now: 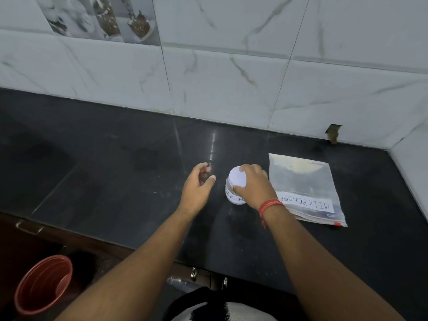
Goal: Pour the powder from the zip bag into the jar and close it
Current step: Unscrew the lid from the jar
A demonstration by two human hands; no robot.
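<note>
Upright clear jar with white lid on, just left of the flat-lying labelled zip bag.

Black surface, white marble-veined wall tiles

The jar is clear with a white lid and a white label lettered in blue; the zip bag is clear, its white label lettered in black, with a red slider. A red thread band circles one wrist; the bucket is red.
</note>
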